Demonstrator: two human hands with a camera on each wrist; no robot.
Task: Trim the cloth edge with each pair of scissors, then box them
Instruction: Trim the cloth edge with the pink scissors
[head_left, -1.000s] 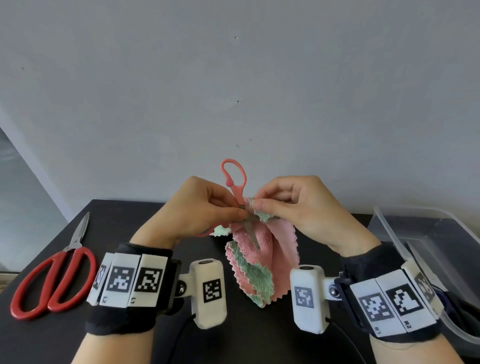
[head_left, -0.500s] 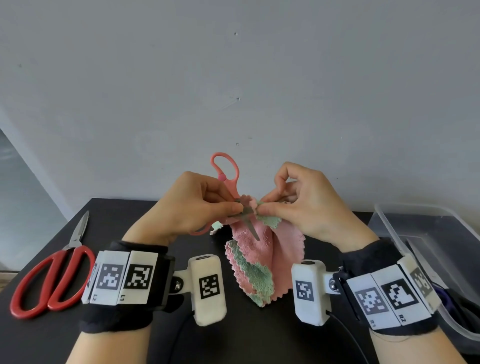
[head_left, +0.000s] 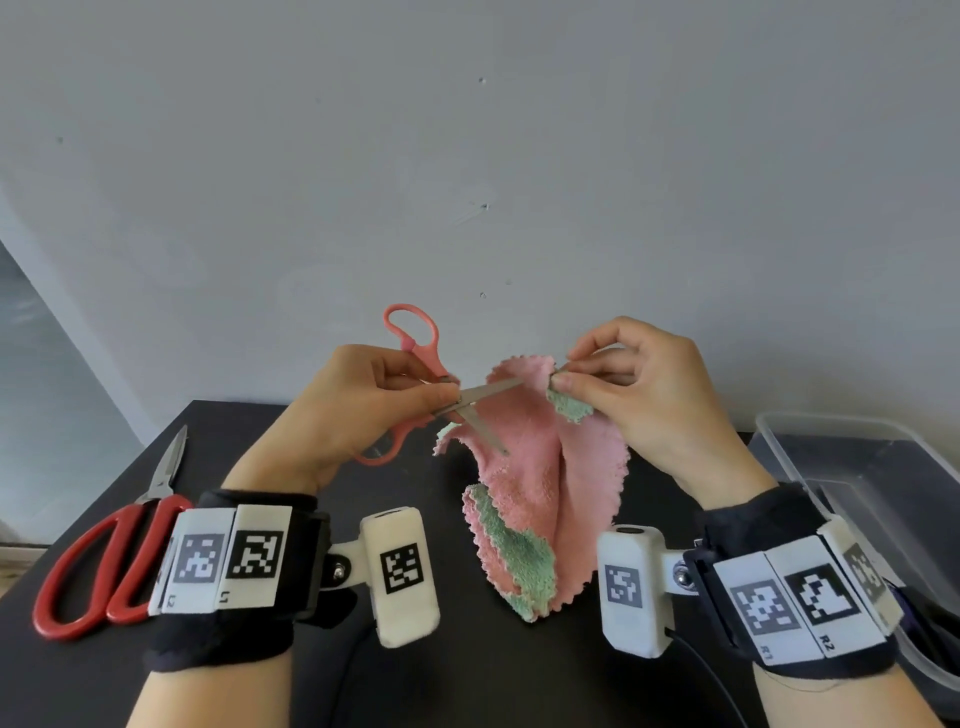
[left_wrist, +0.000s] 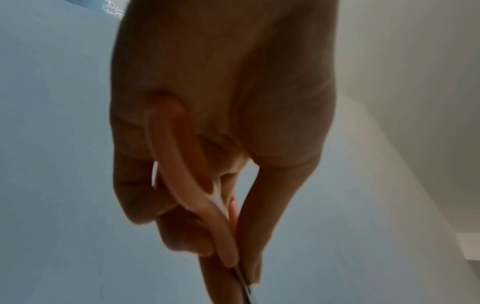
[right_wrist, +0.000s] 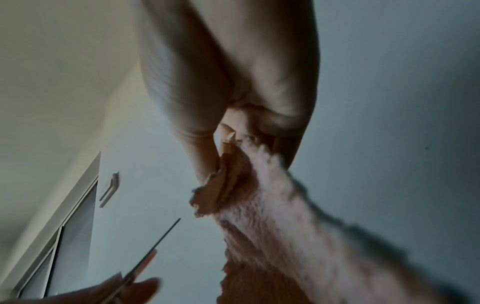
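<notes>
A pink and green cloth (head_left: 530, 467) with zigzag edges hangs above the black table, its lower end resting on it. My right hand (head_left: 639, 384) pinches its upper edge (right_wrist: 233, 170) between thumb and fingers. My left hand (head_left: 358, 405) grips small pink-handled scissors (head_left: 415, 338) near the pivot, their blades (head_left: 483, 410) spread apart over the cloth's left part. The pink handle (left_wrist: 192, 181) runs through my curled fingers in the left wrist view. The blade tip (right_wrist: 166, 232) shows left of the cloth in the right wrist view.
Large red-handled scissors (head_left: 104, 551) lie on the black table (head_left: 467, 665) at the left, blades pointing away. A clear plastic box (head_left: 883, 483) stands at the right edge. A grey wall rises behind the table.
Both hands have drawn apart. The scissors' blades have swung open and pulled left, and my right hand has carried the cloth's edge to the right, spreading the cloth.
</notes>
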